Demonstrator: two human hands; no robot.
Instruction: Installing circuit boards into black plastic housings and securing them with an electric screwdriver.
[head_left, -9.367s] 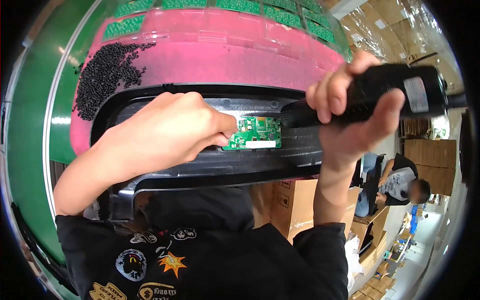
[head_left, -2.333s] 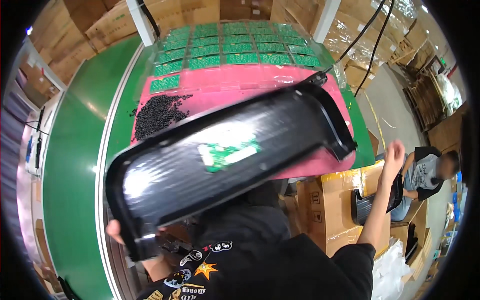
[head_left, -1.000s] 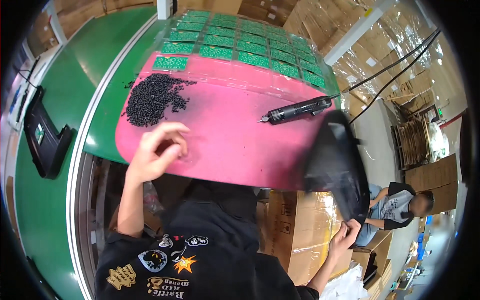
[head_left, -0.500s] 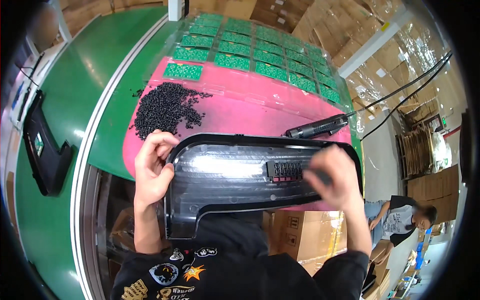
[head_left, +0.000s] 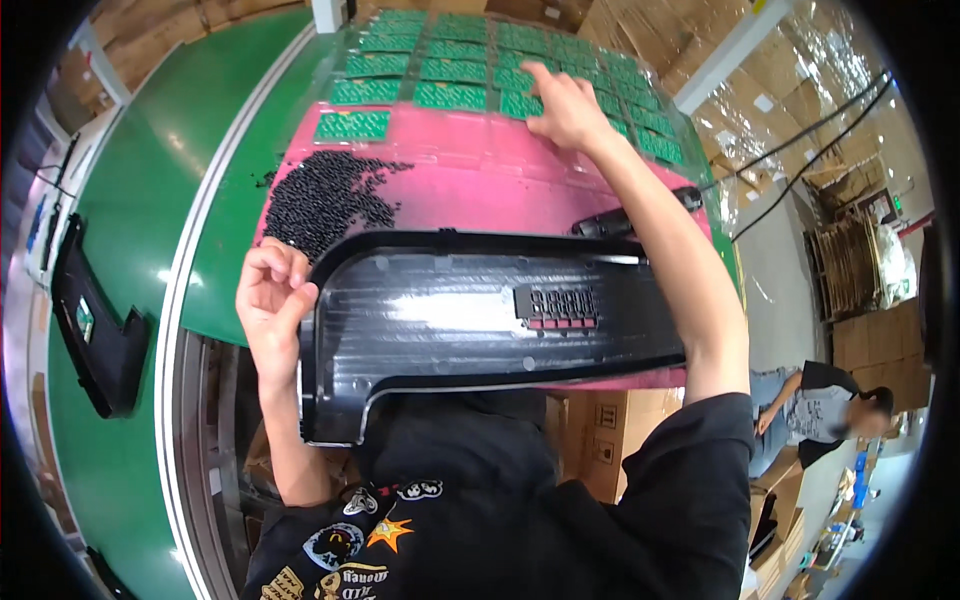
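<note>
A black L-shaped plastic housing (head_left: 430, 345) lies open side up in front of me. My left hand (head_left: 272, 300) grips its left rim between thumb and curled fingers. Inside the housing, right of its middle, is a small black piece with several slots (head_left: 560, 308). My right arm stretches over the housing's right end, hiding it. At the far side of the bench, my right hand (head_left: 570, 108) is over the rows of green circuit boards (head_left: 450, 96), fingers apart and nothing visible in them. I cannot tell whether its fingertips touch a board.
A heap of small black pieces (head_left: 325, 205) lies on the pink mat (head_left: 470, 195). An electric screwdriver (head_left: 605, 222) lies partly behind my right forearm, its cable running right. Another black housing (head_left: 95, 320) rests on the green surface at left. A person (head_left: 820, 410) is at far right.
My right hand has moved from above the housing to the far circuit boards. The housing and my left hand appear slightly higher and further left in view.
</note>
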